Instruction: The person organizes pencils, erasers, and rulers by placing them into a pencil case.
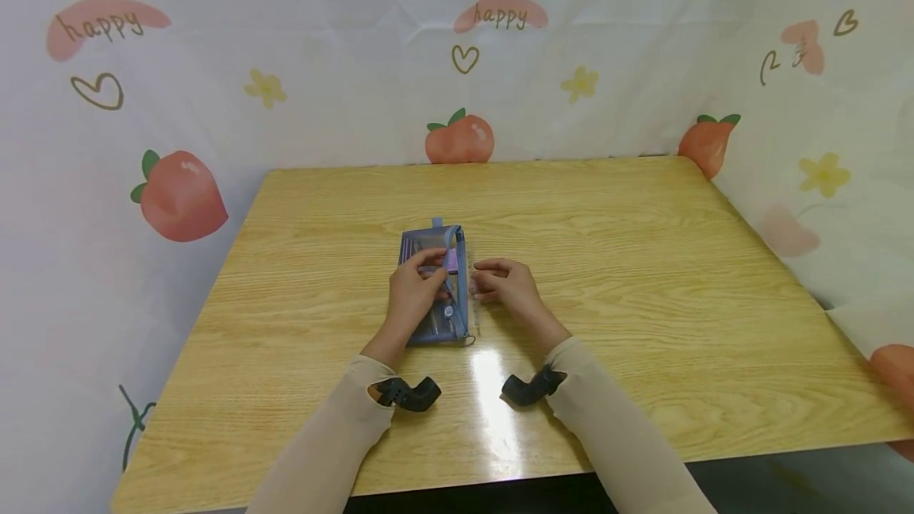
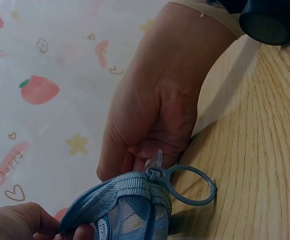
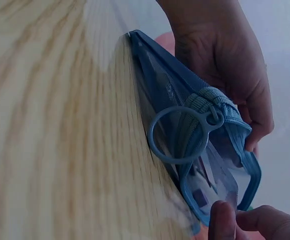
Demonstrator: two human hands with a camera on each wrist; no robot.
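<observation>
A blue see-through mesh pencil case (image 1: pixel 434 324) lies on the table with its zip side undone, facing right. My left hand (image 1: pixel 414 292) pinches the edge of that opening between thumb and fingers. Just right of the case, my right hand (image 1: pixel 510 285) pinches a clear, thin strip that looks like a ruler (image 1: pixel 476 316); its far end is hard to make out. Through the mesh show a purple item (image 1: pixel 452 260) and several slim stationery pieces. In the right wrist view, a blue ring pull (image 3: pixel 154 135) hangs from the zip, close to the left hand (image 3: pixel 224 60).
The wood-grain table (image 1: pixel 607 260) spreads out around the case. Behind it and at the sides hangs a white cloth (image 1: pixel 357 101) printed with peaches and flowers. Black wrist cameras (image 1: pixel 410 393) are worn on both forearms. The table's near edge runs below the sleeves.
</observation>
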